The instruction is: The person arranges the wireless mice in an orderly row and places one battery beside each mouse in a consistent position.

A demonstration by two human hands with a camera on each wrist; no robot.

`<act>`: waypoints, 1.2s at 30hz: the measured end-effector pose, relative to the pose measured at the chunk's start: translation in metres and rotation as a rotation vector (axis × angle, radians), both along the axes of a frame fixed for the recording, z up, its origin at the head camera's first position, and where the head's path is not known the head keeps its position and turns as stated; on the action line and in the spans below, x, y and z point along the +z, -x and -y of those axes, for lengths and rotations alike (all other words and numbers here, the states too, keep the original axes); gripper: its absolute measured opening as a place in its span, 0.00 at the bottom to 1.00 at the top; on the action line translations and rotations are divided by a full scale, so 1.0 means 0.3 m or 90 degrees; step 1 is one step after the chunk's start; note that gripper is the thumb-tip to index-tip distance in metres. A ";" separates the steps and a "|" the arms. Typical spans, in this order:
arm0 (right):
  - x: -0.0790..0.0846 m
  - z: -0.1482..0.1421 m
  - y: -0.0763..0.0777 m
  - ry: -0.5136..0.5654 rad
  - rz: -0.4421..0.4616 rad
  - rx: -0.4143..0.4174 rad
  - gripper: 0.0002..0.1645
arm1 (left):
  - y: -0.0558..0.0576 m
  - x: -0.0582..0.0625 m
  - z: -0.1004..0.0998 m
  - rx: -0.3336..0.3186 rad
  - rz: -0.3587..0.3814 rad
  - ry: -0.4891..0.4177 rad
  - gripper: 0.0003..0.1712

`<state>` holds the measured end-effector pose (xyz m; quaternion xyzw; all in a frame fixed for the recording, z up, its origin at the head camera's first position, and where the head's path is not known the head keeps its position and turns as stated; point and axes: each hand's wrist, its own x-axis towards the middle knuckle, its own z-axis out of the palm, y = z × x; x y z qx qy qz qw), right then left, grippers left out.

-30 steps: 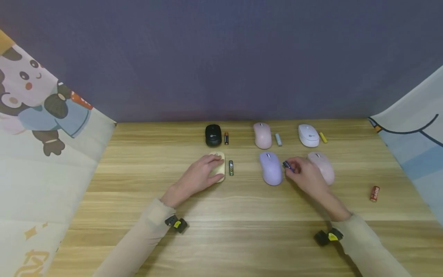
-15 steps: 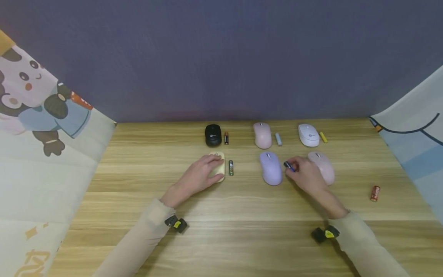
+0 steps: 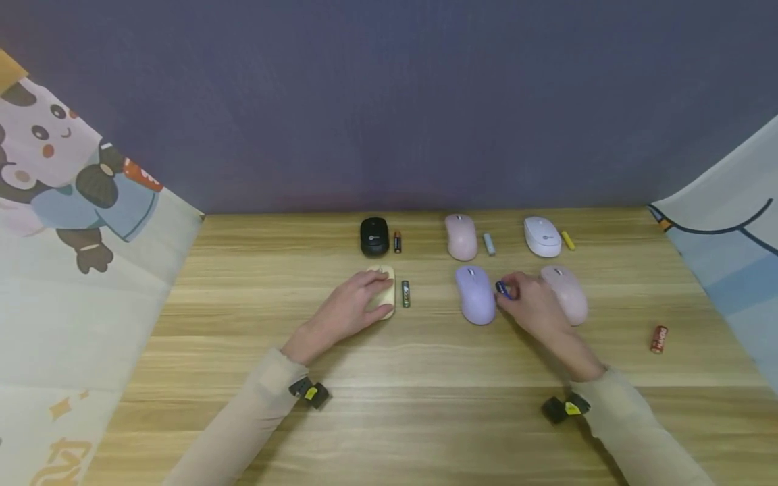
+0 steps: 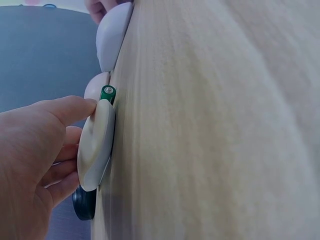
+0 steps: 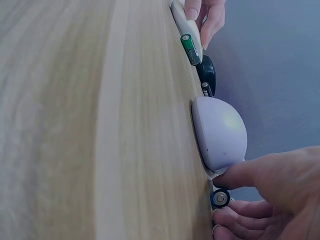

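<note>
My left hand [image 3: 349,305] grips a pale yellow computer mouse [image 4: 95,150], thumb at one side and fingers at the other. Just right of that mouse lies a green battery [image 3: 406,294]. Between the thumb and fingers of my right hand [image 3: 537,305] is a dark blue battery [image 5: 220,198], close beside the right edge of a purple mouse [image 3: 476,295]. In the right wrist view the battery's end faces the camera, low at the tabletop. A pink mouse [image 3: 566,295] sits behind the right hand, partly covered by it.
Along the back stand a black mouse [image 3: 374,237] with an orange-and-black battery [image 3: 398,242], another pink mouse [image 3: 462,237] with a light blue battery [image 3: 489,244], and a white mouse [image 3: 543,237] with a yellow battery [image 3: 568,240]. A red battery [image 3: 658,339] lies far right.
My right hand and forearm have shifted slightly left, bringing the dark blue battery nearer the purple mouse. The left hand has stayed in place on the yellow mouse.
</note>
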<state>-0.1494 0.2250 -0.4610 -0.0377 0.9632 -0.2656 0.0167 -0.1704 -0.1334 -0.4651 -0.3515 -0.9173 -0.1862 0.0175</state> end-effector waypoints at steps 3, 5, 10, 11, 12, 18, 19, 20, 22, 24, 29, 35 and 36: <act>0.000 0.003 0.003 0.001 0.005 -0.006 0.23 | 0.001 -0.001 0.000 0.001 0.004 0.001 0.32; 0.001 0.005 0.005 0.004 0.007 -0.009 0.23 | 0.001 -0.001 0.000 0.001 0.006 0.002 0.32; 0.005 0.008 0.006 0.004 0.012 -0.014 0.22 | 0.000 0.001 0.001 0.001 0.004 0.001 0.32; 0.006 0.008 0.005 0.003 0.013 -0.014 0.22 | -0.001 0.001 0.001 0.000 0.003 0.001 0.32; 0.007 0.007 0.004 0.003 0.015 -0.015 0.22 | -0.001 0.001 0.001 0.000 0.002 0.001 0.32; 0.005 0.002 0.002 0.012 0.012 -0.011 0.21 | -0.003 0.003 0.000 -0.001 -0.008 -0.005 0.31; 0.004 0.001 0.002 0.014 0.010 -0.010 0.21 | -0.003 0.003 0.000 0.000 -0.009 -0.006 0.31; 0.003 0.000 0.003 0.015 0.009 -0.008 0.21 | -0.003 0.004 0.000 0.001 -0.008 -0.006 0.31; 0.000 -0.002 0.003 0.017 0.006 -0.006 0.21 | -0.004 0.005 -0.001 0.003 -0.006 -0.005 0.31; 0.000 -0.002 0.003 0.017 0.006 -0.004 0.21 | -0.004 0.005 -0.001 0.006 -0.002 -0.002 0.31; -0.001 -0.003 0.004 0.018 0.006 -0.003 0.21 | -0.005 0.008 -0.002 0.008 0.004 0.001 0.32; -0.001 -0.001 0.000 0.022 -0.005 -0.003 0.21 | -0.006 0.006 -0.002 0.008 0.003 -0.002 0.32; -0.001 -0.001 -0.001 0.022 -0.006 -0.003 0.21 | -0.006 0.005 -0.002 0.008 0.003 -0.003 0.32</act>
